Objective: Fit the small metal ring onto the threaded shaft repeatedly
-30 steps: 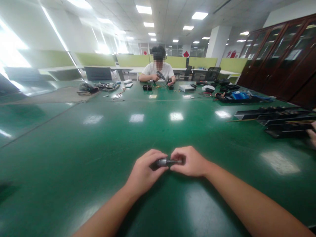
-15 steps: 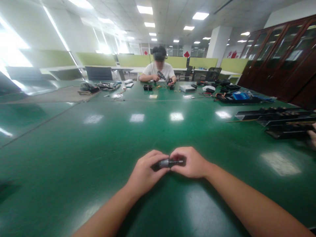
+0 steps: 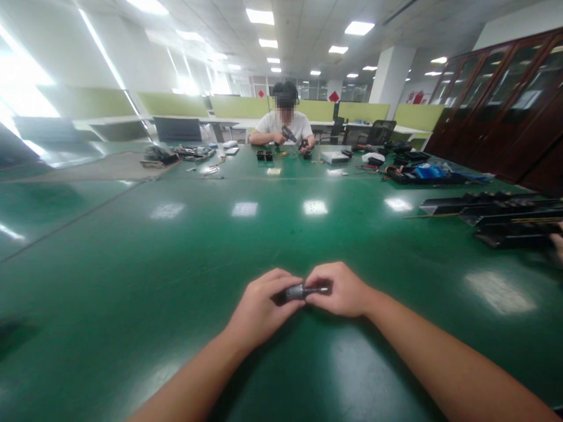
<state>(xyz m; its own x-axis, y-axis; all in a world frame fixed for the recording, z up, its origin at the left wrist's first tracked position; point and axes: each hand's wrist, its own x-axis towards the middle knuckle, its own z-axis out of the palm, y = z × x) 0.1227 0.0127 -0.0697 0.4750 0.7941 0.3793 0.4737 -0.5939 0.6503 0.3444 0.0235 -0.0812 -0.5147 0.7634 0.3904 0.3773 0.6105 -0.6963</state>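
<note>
Both of my hands meet low over the green table [image 3: 185,258], gripping one small dark metal part [image 3: 304,291] between them. My left hand [image 3: 259,305] is closed round its thicker grey end. My right hand [image 3: 341,288] pinches its thinner dark shaft. Most of the part is hidden by my fingers.
A person in a white shirt [image 3: 284,124] sits at the far side holding a black tool, with small parts around. Black trays and long black pieces [image 3: 505,217] lie at the right, where another person's hand [image 3: 558,246] shows at the edge. Clutter [image 3: 176,155] sits far left.
My hands and the part have stayed almost in place, shifting very slightly to the right. The view has barely moved.
</note>
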